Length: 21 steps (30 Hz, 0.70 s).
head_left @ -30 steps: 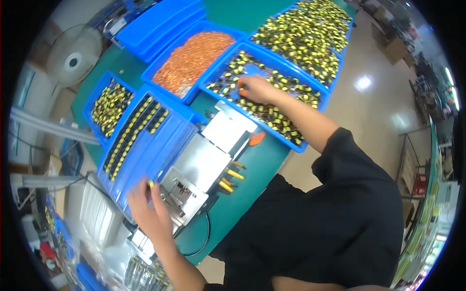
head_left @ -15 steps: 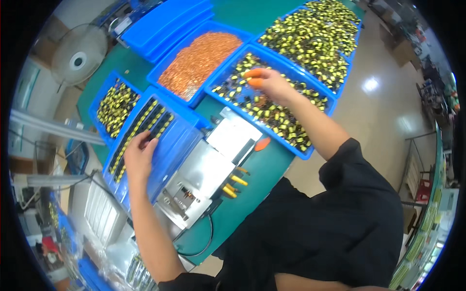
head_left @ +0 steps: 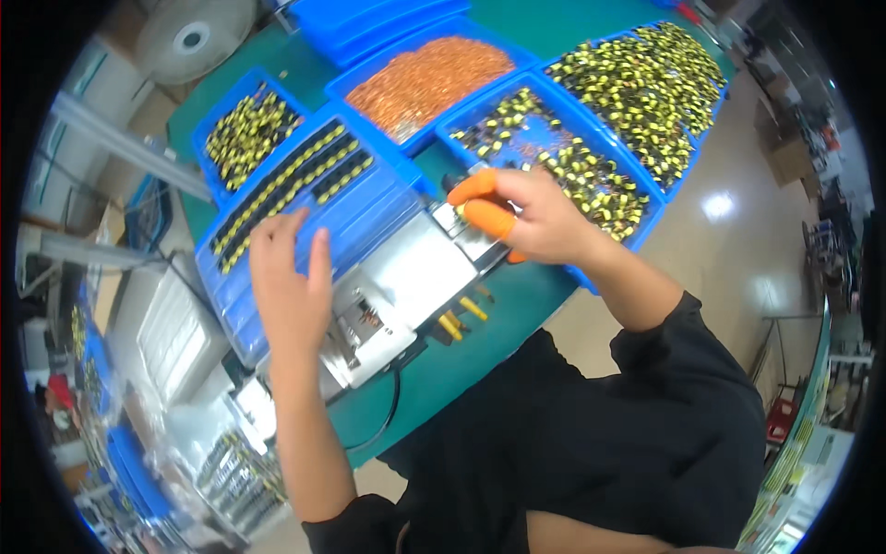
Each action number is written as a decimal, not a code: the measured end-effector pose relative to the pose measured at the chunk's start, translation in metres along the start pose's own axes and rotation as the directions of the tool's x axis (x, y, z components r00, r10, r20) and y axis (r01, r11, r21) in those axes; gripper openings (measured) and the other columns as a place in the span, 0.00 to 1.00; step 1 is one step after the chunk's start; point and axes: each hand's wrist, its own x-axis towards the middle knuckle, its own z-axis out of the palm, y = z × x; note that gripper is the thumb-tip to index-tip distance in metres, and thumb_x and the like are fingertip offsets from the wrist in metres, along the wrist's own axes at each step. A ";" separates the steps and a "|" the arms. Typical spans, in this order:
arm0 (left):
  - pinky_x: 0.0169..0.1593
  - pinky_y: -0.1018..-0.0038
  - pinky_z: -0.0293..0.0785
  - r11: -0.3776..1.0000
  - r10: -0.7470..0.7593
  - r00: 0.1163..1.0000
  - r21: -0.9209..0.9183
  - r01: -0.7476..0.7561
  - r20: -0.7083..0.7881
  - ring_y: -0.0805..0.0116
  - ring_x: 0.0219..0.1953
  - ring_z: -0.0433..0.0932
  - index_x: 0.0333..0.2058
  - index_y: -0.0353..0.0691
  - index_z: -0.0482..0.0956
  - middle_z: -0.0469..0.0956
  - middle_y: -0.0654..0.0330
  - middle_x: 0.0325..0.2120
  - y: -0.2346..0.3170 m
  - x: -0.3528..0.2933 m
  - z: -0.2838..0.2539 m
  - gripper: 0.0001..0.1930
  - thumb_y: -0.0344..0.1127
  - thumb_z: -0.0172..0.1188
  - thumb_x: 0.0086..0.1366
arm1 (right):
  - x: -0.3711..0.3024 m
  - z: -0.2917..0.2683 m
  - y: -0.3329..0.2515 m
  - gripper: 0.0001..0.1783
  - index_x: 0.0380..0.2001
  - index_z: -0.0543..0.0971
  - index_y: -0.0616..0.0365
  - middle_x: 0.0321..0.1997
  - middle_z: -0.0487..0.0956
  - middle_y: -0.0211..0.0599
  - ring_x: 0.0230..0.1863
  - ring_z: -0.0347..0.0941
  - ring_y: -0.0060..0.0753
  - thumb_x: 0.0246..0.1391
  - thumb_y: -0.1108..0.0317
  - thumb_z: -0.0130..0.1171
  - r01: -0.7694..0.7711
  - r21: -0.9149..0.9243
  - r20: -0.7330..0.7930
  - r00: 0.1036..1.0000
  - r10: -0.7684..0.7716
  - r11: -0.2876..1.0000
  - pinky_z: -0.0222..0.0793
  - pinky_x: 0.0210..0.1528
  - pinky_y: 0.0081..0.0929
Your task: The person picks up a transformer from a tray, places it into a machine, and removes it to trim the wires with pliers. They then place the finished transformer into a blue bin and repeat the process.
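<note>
- Green surface [head_left: 540, 309] across the middle of the head view, with a round fan [head_left: 191, 39] up beyond its left corner and a black cable [head_left: 395, 406] curling at the near edge.
- Onto the blue tray [head_left: 374, 210], and we've got order: two long rows of small black-and-yellow components [head_left: 286, 189], plus a shorter third row [head_left: 343, 178] beside them. That's the part that looks done.
- Plenty not lined up, though! Loose components lie jumbled in the small left bin [head_left: 249, 134], scattered in the middle bin [head_left: 540, 136], and heaped in the far right bin [head_left: 646, 92]. By that count, far more is left loose than set in rows.
- Copper-coloured pieces [head_left: 429, 81] fill another bin, all in one pile.
- Left hand [head_left: 293, 288] over the tray, near the lower ends of the rows: fingers spread apart, nothing visible between them. Touching the tray? Can't tell.
- Right hand [head_left: 546, 222], orange finger covers [head_left: 489, 218] on, is over the upper end of the metal machine [head_left: 406, 272], in front of the middle bin. Fingers bent, thumb and forefinger close; whether they pinch a component, I can't tell.
- Yellow-handled tools [head_left: 452, 325] sit beside the machine, with neither hand on them.
</note>
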 end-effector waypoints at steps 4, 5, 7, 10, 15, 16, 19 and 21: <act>0.54 0.62 0.67 0.997 -0.006 0.996 0.082 0.013 -0.085 0.51 0.48 0.72 0.46 0.34 0.79 0.74 0.49 0.44 -0.006 -0.069 -0.025 0.14 0.31 0.62 0.62 | 0.019 0.064 -0.008 0.06 0.34 0.78 0.58 0.27 0.79 0.41 0.29 0.77 0.46 0.56 0.68 0.59 0.298 -0.221 0.176 0.949 -0.262 0.929 0.73 0.34 0.35; 0.54 0.62 0.67 0.992 -0.044 0.994 0.111 0.055 -0.096 0.51 0.48 0.72 0.45 0.35 0.79 0.74 0.49 0.44 -0.011 -0.082 -0.029 0.14 0.31 0.62 0.62 | 0.024 0.076 -0.011 0.06 0.34 0.78 0.58 0.27 0.79 0.41 0.29 0.77 0.46 0.56 0.68 0.59 0.300 -0.219 0.191 0.946 -0.261 0.928 0.73 0.34 0.35; 0.53 0.62 0.67 0.981 -0.136 0.982 0.122 0.153 -0.133 0.51 0.48 0.72 0.44 0.35 0.80 0.74 0.50 0.44 -0.019 -0.104 -0.033 0.12 0.30 0.62 0.61 | 0.032 0.096 -0.019 0.09 0.30 0.76 0.61 0.26 0.79 0.44 0.30 0.77 0.50 0.56 0.66 0.58 0.382 -0.346 0.358 0.898 -0.256 0.857 0.73 0.35 0.41; 0.52 0.62 0.67 0.986 -0.048 0.982 0.147 0.076 -0.180 0.52 0.47 0.73 0.44 0.36 0.80 0.74 0.51 0.44 -0.028 -0.115 -0.030 0.12 0.30 0.62 0.61 | 0.038 0.115 -0.030 0.12 0.27 0.74 0.62 0.25 0.78 0.47 0.31 0.77 0.52 0.58 0.63 0.56 0.368 -0.454 0.463 0.876 -0.138 0.812 0.73 0.35 0.45; 0.49 0.62 0.69 0.981 -0.034 0.989 0.187 0.061 -0.142 0.55 0.42 0.74 0.41 0.36 0.81 0.75 0.54 0.44 -0.018 -0.112 -0.029 0.10 0.31 0.61 0.61 | 0.038 0.132 -0.032 0.12 0.28 0.76 0.64 0.26 0.79 0.51 0.32 0.78 0.56 0.56 0.64 0.55 0.380 -0.529 0.486 0.868 -0.096 0.759 0.74 0.37 0.47; 0.49 0.62 0.69 0.981 -0.043 0.988 0.179 0.069 -0.148 0.55 0.42 0.74 0.41 0.36 0.81 0.75 0.54 0.44 -0.020 -0.112 -0.029 0.10 0.31 0.61 0.61 | 0.037 0.134 -0.032 0.13 0.27 0.75 0.63 0.25 0.78 0.49 0.31 0.77 0.54 0.58 0.63 0.56 0.361 -0.543 0.454 0.886 -0.096 0.758 0.73 0.37 0.46; 0.45 0.62 0.71 0.982 0.014 0.983 0.189 0.021 -0.182 0.57 0.39 0.74 0.40 0.38 0.80 0.75 0.56 0.42 -0.022 -0.114 -0.029 0.11 0.30 0.63 0.58 | 0.041 0.131 -0.043 0.13 0.30 0.77 0.63 0.28 0.80 0.50 0.34 0.77 0.56 0.59 0.62 0.56 0.283 -0.542 0.462 0.887 0.000 0.791 0.73 0.38 0.47; 0.44 0.63 0.71 0.986 0.014 0.985 0.168 0.015 -0.171 0.57 0.39 0.74 0.40 0.38 0.80 0.75 0.56 0.42 -0.023 -0.114 -0.029 0.11 0.30 0.63 0.58 | 0.044 0.127 -0.044 0.13 0.33 0.79 0.61 0.30 0.80 0.51 0.35 0.77 0.57 0.60 0.61 0.56 0.231 -0.524 0.477 0.877 0.058 0.820 0.72 0.40 0.48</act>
